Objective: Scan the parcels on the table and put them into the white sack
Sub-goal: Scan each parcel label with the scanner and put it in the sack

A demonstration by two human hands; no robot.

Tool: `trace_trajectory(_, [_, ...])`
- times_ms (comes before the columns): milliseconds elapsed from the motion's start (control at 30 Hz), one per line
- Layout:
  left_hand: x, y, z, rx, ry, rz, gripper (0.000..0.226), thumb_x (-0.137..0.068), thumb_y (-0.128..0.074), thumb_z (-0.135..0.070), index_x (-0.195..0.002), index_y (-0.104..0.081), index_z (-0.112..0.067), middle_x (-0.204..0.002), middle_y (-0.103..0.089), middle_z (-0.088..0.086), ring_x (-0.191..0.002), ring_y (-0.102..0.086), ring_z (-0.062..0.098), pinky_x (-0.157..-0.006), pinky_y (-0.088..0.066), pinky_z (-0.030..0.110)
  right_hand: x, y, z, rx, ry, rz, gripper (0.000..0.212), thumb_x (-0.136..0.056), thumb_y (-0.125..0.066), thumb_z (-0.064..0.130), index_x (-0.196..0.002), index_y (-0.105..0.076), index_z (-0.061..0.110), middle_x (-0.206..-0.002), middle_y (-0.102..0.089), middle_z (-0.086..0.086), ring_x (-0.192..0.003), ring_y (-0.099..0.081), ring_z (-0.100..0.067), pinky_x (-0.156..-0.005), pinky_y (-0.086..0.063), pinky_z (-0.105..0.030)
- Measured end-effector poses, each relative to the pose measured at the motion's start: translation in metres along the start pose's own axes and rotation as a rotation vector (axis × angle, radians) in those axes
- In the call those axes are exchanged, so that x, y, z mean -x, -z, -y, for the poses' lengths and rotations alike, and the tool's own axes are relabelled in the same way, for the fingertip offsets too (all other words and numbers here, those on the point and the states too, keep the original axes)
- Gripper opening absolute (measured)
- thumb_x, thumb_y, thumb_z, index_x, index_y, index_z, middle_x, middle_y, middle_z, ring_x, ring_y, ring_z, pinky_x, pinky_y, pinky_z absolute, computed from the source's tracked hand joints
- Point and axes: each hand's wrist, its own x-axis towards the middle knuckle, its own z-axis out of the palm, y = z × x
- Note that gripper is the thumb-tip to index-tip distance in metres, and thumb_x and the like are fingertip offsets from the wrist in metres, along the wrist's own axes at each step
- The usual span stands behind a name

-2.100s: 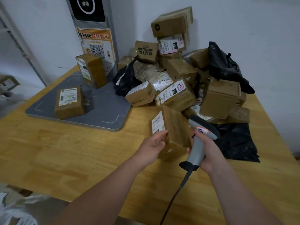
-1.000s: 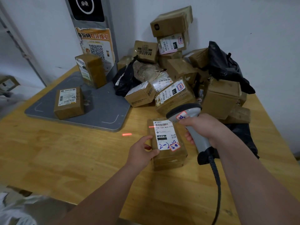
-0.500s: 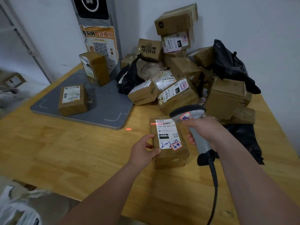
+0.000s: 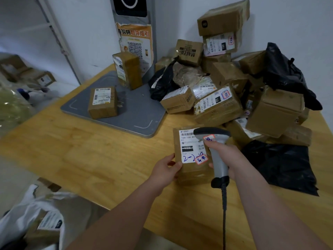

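Left hand (image 4: pixel 166 170) grips the near left corner of the parcel (image 4: pixel 193 175), thumb on the top face and fingers curled around the side; the fingertips are hidden beneath it. Right hand (image 4: pixel 228 156) is closed around the grey handle of the scanner (image 4: pixel 218 165), whose dark head hangs over the parcel's far right part and covers the end of the printed code on the white label. The trigger finger cannot be made out. The handle and right hand also hide the parcel's right edge, so whether the parcel lies flat on the bench (image 4: pixel 90 150) cannot be told. It sits about midway along the bench, nearer the near edge than the far one, label up, with blue handwriting and a red-bordered sticker showing. The scanner cable (image 4: pixel 224 213) runs down out of the bottom of the view. A heap of parcels (image 4: pixel 225 83) fills the far right corner, many of them overlapped. A black bag (image 4: pixel 281 165) lies flat near the right edge. The white sack (image 4: pixel 19 219) stands below the near left corner, cut off by the picture's edge, with one labelled box (image 4: pixel 45 228) blurred inside.
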Motion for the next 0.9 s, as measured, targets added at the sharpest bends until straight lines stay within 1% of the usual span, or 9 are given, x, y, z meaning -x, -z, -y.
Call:
trace_trajectory(100, [0.013, 0.023, -0.003, 0.173, 0.026, -0.033, 0.053, -0.095, -0.055, -0.041, -0.145, -0.037, -0.038, -0.121, -0.057, -0.008, -0.104, -0.055, 0.009, -0.097, -0.047, 0.042, 0.003, -0.021, 0.002, -0.017, 0.01, 0.065, 0.027, -0.084, -0.073, 0.029, -0.101, -0.061, 0.012, -0.087, -0.064, -0.005, -0.079, -0.061, -0.02, -0.063, -0.052, -0.031])
trace_trajectory(233, [0.031, 0.073, -0.006, 0.361, 0.062, -0.027, 0.054, -0.092, -0.055, -0.048, -0.142, -0.034, -0.051, -0.131, -0.048, -0.009, -0.123, -0.044, 0.025, -0.102, -0.041, 0.056, 0.008, -0.063, 0.006, -0.04, 0.032, 0.162, 0.025, -0.083, -0.073, 0.031, -0.099, -0.062, 0.016, -0.089, -0.063, -0.004, -0.08, -0.061, -0.021, -0.059, -0.052, -0.03])
trace_trajectory(300, [0.042, 0.102, 0.0, 0.416, 0.059, -0.059, 0.05, -0.092, -0.055, -0.045, -0.139, -0.037, -0.05, -0.126, -0.05, -0.01, -0.124, -0.044, 0.027, -0.099, -0.044, 0.055, 0.012, -0.088, 0.007, -0.052, 0.051, 0.205, 0.024, -0.082, -0.073, 0.031, -0.099, -0.063, 0.018, -0.092, -0.064, -0.005, -0.082, -0.061, -0.021, -0.059, -0.053, -0.03])
trace_trajectory(400, [0.068, 0.153, 0.021, 0.539, 0.089, -0.221, 0.044, -0.092, -0.056, -0.039, -0.134, -0.045, -0.041, -0.119, -0.053, -0.007, -0.119, -0.047, 0.024, -0.096, -0.046, 0.052, 0.025, -0.144, 0.003, -0.053, 0.057, 0.332, 0.022, -0.083, -0.072, 0.031, -0.1, -0.064, 0.02, -0.097, -0.067, -0.007, -0.085, -0.064, -0.021, -0.06, -0.053, -0.032])
trace_trajectory(500, [0.104, 0.204, 0.047, 0.669, 0.126, -0.386, 0.03, -0.093, -0.054, -0.031, -0.122, -0.058, -0.025, -0.104, -0.061, -0.001, -0.101, -0.057, 0.02, -0.082, -0.05, 0.042, 0.045, -0.206, -0.008, 0.001, 0.046, 0.441, 0.028, -0.08, -0.073, 0.037, -0.102, -0.064, 0.024, -0.097, -0.073, -0.006, -0.089, -0.068, -0.024, -0.07, -0.053, -0.036])
trace_trajectory(600, [0.146, 0.259, 0.08, 0.728, 0.177, -0.546, 0.013, -0.093, -0.056, -0.028, -0.104, -0.062, -0.023, -0.097, -0.064, 0.001, -0.091, -0.06, 0.018, -0.074, -0.051, 0.038, 0.069, -0.267, -0.026, 0.094, 0.015, 0.557, 0.03, -0.082, -0.071, 0.041, -0.105, -0.063, 0.023, -0.092, -0.076, -0.008, -0.076, -0.069, -0.023, -0.073, -0.053, -0.037])
trace_trajectory(700, [0.186, 0.316, 0.124, 0.772, 0.224, -0.702, 0.031, -0.09, -0.058, -0.037, -0.113, -0.063, -0.016, -0.097, -0.069, 0.006, -0.091, -0.063, 0.024, -0.067, -0.053, 0.038, 0.092, -0.325, -0.052, 0.155, -0.018, 0.626, 0.021, -0.087, -0.069, 0.033, -0.1, -0.064, 0.018, -0.079, -0.072, -0.008, -0.059, -0.059, -0.017, -0.061, -0.049, -0.031])
trace_trajectory(767, [0.209, 0.348, 0.149, 0.852, 0.24, -0.776, 0.032, -0.091, -0.056, -0.038, -0.112, -0.063, -0.015, -0.095, -0.071, 0.007, -0.09, -0.064, 0.024, -0.063, -0.05, 0.034, 0.105, -0.36, -0.074, 0.209, -0.033, 0.634, 0.017, -0.087, -0.07, 0.028, -0.094, -0.065, 0.014, -0.071, -0.066, -0.006, -0.056, -0.055, -0.015, -0.057, -0.047, -0.029])
trace_trajectory(900, [0.243, 0.4, 0.207, 0.752, 0.327, -0.86, 0.029, -0.09, -0.06, -0.035, -0.114, -0.061, -0.018, -0.108, -0.069, 0.009, -0.095, -0.065, 0.023, -0.071, -0.051, 0.035, 0.115, -0.416, -0.125, 0.268, -0.087, 0.636, 0.013, -0.083, -0.074, 0.018, -0.089, -0.066, 0.009, -0.067, -0.063, -0.005, -0.056, -0.056, -0.015, -0.058, -0.047, -0.028])
